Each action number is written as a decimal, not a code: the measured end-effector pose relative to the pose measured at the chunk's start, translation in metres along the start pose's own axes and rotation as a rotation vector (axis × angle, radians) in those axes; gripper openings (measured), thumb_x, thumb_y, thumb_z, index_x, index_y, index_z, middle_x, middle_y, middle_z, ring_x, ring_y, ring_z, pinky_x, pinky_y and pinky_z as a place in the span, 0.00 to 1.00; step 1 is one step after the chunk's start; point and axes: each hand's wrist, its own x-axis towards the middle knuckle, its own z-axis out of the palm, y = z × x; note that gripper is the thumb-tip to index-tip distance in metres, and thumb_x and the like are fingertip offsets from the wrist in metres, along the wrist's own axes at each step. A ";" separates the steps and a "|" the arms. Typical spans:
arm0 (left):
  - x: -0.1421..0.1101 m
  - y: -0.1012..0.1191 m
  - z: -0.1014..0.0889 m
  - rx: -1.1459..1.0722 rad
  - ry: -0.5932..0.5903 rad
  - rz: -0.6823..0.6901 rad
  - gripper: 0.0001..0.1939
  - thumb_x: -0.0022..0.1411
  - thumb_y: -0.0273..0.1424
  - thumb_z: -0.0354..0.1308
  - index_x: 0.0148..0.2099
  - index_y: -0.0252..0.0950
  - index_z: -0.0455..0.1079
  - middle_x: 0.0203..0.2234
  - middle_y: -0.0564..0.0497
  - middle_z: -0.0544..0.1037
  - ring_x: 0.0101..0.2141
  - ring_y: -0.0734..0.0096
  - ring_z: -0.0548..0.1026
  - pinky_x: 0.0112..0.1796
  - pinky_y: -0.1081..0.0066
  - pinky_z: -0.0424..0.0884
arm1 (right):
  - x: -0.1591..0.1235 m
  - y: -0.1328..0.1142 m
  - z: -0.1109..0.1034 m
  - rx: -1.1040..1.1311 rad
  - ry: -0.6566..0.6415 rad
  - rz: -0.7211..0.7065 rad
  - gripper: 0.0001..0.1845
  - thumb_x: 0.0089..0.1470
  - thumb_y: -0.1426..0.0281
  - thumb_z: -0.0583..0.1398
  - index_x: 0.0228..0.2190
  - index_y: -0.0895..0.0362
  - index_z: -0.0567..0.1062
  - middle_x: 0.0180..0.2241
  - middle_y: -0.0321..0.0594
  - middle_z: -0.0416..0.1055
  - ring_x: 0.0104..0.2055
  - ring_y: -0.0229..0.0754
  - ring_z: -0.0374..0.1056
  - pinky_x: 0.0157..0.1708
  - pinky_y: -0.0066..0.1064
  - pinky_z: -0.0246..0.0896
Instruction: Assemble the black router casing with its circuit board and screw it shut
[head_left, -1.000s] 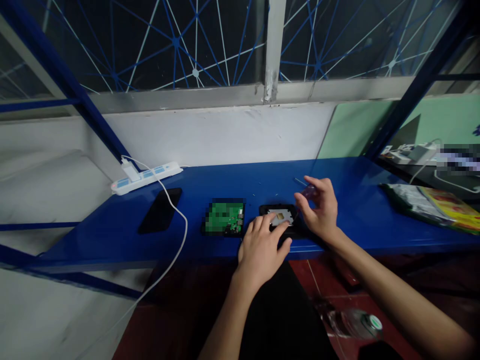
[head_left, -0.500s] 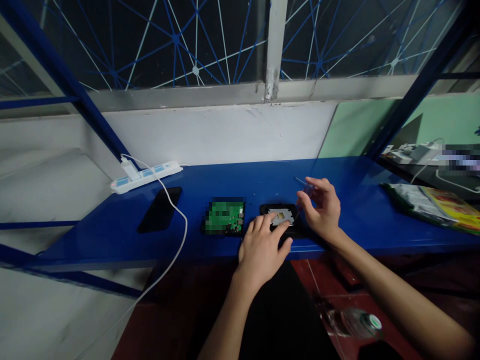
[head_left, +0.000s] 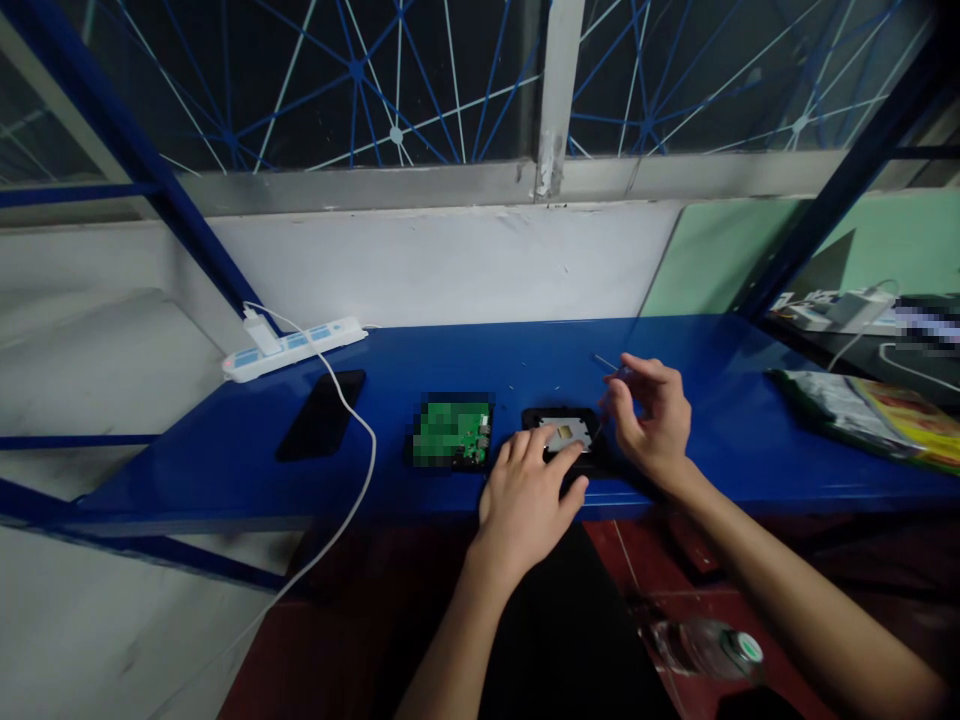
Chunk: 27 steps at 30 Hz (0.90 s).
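Observation:
A small black device case (head_left: 564, 431) with a grey metal plate inside lies on the blue bench (head_left: 675, 420) near its front edge. My left hand (head_left: 529, 500) rests on the case's near side, fingers pressing it down. My right hand (head_left: 652, 415) hovers at the case's right end, fingers pinched round a thin screwdriver (head_left: 611, 372) whose shaft sticks up and to the left. A green circuit board (head_left: 452, 433) sits just left of the case.
A black phone (head_left: 321, 428) lies further left, with a white cable (head_left: 352, 440) running from a white power strip (head_left: 292, 350) over the bench edge. Packets (head_left: 870, 405) lie at the right. A plastic bottle (head_left: 705, 648) is on the floor below.
My right hand has drifted slightly right and up with the screwdriver. The left hand stays on the case.

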 end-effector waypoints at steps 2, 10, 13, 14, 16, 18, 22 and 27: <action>0.000 0.000 0.000 -0.002 -0.002 0.004 0.18 0.72 0.39 0.53 0.61 0.47 0.68 0.60 0.48 0.67 0.55 0.55 0.68 0.55 0.53 0.68 | 0.002 -0.003 0.000 -0.093 0.019 -0.056 0.19 0.59 0.74 0.61 0.52 0.52 0.69 0.32 0.35 0.70 0.27 0.37 0.72 0.27 0.31 0.72; 0.000 0.000 0.001 -0.009 0.011 0.006 0.18 0.71 0.39 0.54 0.61 0.47 0.67 0.59 0.48 0.68 0.55 0.56 0.68 0.55 0.53 0.68 | 0.006 -0.005 -0.004 -0.184 -0.027 -0.077 0.18 0.60 0.72 0.61 0.52 0.52 0.70 0.31 0.36 0.74 0.25 0.37 0.71 0.28 0.33 0.70; 0.000 0.000 0.000 -0.014 0.023 0.003 0.18 0.70 0.38 0.56 0.61 0.47 0.68 0.59 0.48 0.68 0.55 0.55 0.68 0.54 0.52 0.69 | 0.016 -0.006 0.000 -0.083 -0.108 0.015 0.16 0.61 0.70 0.60 0.51 0.51 0.71 0.32 0.36 0.76 0.25 0.37 0.72 0.30 0.36 0.72; 0.000 0.000 0.000 -0.018 0.026 0.002 0.18 0.70 0.37 0.56 0.61 0.47 0.68 0.59 0.48 0.68 0.55 0.55 0.68 0.54 0.52 0.69 | 0.022 -0.008 0.004 -0.051 -0.102 0.038 0.16 0.61 0.69 0.60 0.51 0.51 0.70 0.33 0.37 0.76 0.25 0.37 0.73 0.30 0.36 0.73; 0.000 0.000 0.000 -0.028 0.030 0.003 0.18 0.70 0.37 0.56 0.61 0.47 0.68 0.58 0.48 0.68 0.55 0.55 0.68 0.54 0.52 0.69 | 0.034 -0.012 0.017 0.016 -0.086 0.068 0.15 0.62 0.68 0.60 0.51 0.52 0.71 0.36 0.39 0.78 0.28 0.38 0.75 0.32 0.35 0.74; 0.000 0.000 0.000 -0.039 0.033 0.002 0.18 0.70 0.37 0.56 0.61 0.47 0.67 0.58 0.48 0.69 0.56 0.55 0.68 0.55 0.52 0.69 | 0.046 -0.015 0.035 0.116 -0.125 0.075 0.14 0.62 0.67 0.60 0.50 0.52 0.70 0.37 0.39 0.79 0.30 0.38 0.77 0.33 0.34 0.75; -0.002 0.001 0.002 -0.057 0.062 -0.023 0.19 0.69 0.37 0.59 0.60 0.44 0.68 0.57 0.47 0.69 0.56 0.56 0.67 0.55 0.54 0.69 | 0.056 -0.019 0.070 0.192 -0.266 0.103 0.14 0.61 0.64 0.62 0.48 0.51 0.69 0.38 0.39 0.80 0.31 0.39 0.78 0.29 0.31 0.74; -0.004 0.002 0.005 -0.083 0.101 -0.038 0.14 0.69 0.38 0.58 0.55 0.43 0.70 0.54 0.47 0.71 0.53 0.56 0.69 0.52 0.56 0.71 | 0.053 -0.018 0.090 0.194 -0.335 0.082 0.14 0.61 0.63 0.62 0.48 0.52 0.69 0.37 0.38 0.80 0.31 0.38 0.78 0.27 0.29 0.72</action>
